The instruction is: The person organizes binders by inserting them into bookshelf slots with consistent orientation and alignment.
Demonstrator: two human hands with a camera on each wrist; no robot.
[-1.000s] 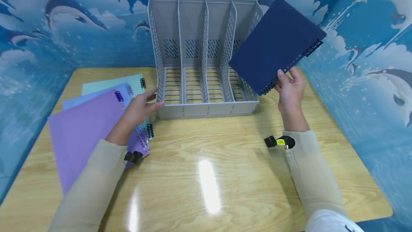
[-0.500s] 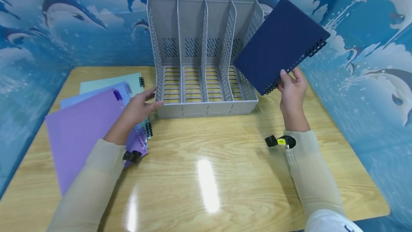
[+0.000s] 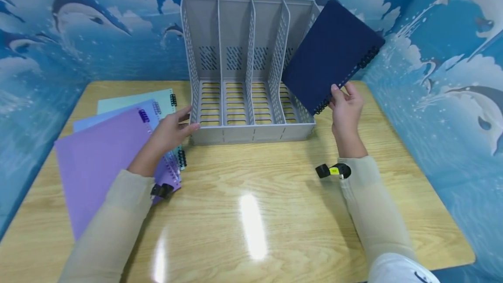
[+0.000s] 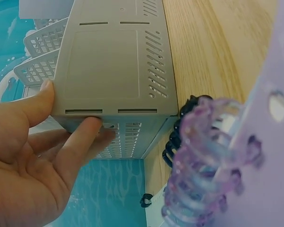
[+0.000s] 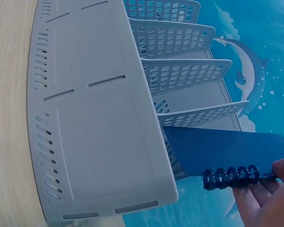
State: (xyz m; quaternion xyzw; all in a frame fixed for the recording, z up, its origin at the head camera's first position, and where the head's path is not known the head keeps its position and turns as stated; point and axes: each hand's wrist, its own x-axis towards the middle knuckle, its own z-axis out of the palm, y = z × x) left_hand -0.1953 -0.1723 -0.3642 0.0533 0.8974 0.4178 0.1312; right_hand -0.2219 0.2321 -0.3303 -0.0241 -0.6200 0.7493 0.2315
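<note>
A grey file organizer (image 3: 251,134) with upright dividers stands at the back middle of the table. My left hand (image 3: 169,132) grips its front left corner; in the left wrist view, the thumb lies at the rim and the fingers curl against the perforated side wall. With my right hand (image 3: 346,108) I pinch a dark blue spiral notebook (image 3: 332,51) by its bound edge. The notebook is tilted and overlaps the rightmost compartment in the head view. Seen from the right wrist, its far end reaches behind the organizer's front wall (image 5: 104,142), beside the end divider.
Left of the organizer lie overlapping spiral notebooks: a purple one (image 3: 98,156) on top, a blue one (image 3: 106,119) and a mint green one (image 3: 133,98) beneath. My left forearm passes over them. Dolphin-print cloth (image 3: 129,47) lines the back and sides of the wooden table (image 3: 220,213).
My right hand and the dark blue notebook first shift slightly right, then left toward the rightmost compartment. The left hand stays at the organizer's corner.
</note>
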